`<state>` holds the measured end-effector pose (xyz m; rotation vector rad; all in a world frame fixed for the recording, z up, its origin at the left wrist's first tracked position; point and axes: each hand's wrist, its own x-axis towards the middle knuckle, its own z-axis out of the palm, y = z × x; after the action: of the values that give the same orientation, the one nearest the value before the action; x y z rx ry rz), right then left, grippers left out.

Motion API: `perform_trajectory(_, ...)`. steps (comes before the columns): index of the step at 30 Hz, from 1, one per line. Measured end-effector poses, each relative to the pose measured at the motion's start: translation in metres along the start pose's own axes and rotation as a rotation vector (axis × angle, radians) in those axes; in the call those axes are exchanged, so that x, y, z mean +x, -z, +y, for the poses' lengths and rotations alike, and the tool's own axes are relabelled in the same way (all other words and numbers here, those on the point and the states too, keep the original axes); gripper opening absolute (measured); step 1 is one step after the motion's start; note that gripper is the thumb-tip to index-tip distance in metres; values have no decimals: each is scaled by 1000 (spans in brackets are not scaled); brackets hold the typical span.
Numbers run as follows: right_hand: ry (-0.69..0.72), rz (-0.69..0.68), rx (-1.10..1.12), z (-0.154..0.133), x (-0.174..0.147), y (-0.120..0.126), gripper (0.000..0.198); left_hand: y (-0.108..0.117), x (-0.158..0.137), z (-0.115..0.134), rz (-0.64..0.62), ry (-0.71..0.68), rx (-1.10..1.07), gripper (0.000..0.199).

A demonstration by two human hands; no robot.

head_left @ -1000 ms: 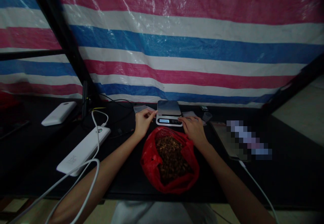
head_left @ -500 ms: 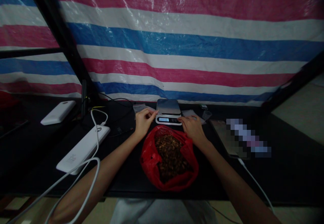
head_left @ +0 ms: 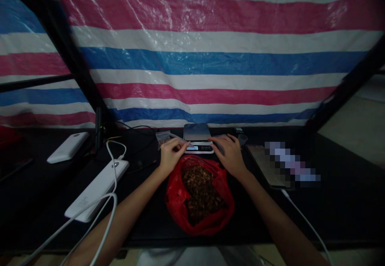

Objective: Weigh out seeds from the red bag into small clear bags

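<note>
A small digital scale (head_left: 197, 131) with a metal platform and lit display stands at the table's back. My left hand (head_left: 172, 154) is at its left front corner, thumb and forefinger closed together; what they hold, if anything, is too small to make out. My right hand (head_left: 231, 156) is at the scale's right side, fingers stretched out, the forefinger near the platform's front edge. Between my forearms sits an open red plastic bag (head_left: 174, 202) full of small brown pieces. A clear plastic bag (head_left: 162, 138) with something inside lies beyond my left hand.
To the left lie two white power banks (head_left: 98, 190) (head_left: 68, 147), one with a white cable (head_left: 112, 214). A phone (head_left: 267, 166) on a cable lies at the right. Behind my right hand are a small clear cup (head_left: 242, 139) and a small dark object (head_left: 238, 130). Striped sheeting (head_left: 210, 63) hangs behind.
My right hand has lifted its forefinger from the scale's buttons and moved it toward the platform edge. My left hand stays by the scale's corner. The camera view has tilted up slightly.
</note>
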<state>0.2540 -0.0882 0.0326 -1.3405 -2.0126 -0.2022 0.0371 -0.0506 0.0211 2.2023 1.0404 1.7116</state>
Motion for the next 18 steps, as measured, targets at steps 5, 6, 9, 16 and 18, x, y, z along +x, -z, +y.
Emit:
perform_trajectory(5, 170, -11, 135, -29, -5, 0, 24, 1, -2, 20, -245, -92, -70, 20)
perform_trajectory(6, 177, -9, 135, -31, -7, -3, 21, 1, -2, 23, -302, -94, -82, 20)
perform_trajectory(9, 177, 10, 121, -32, -11, -10, 16, 1, -3, 27, -412, -68, -90, 21)
perform_trajectory(16, 171, 17, 31, -30, -10, -7, 22, -2, -3, 27, -475, 28, -84, 19)
perform_trajectory(18, 190, -2, -15, -31, -10, -7, 23, -3, -4, 26, -470, 45, -67, 18)
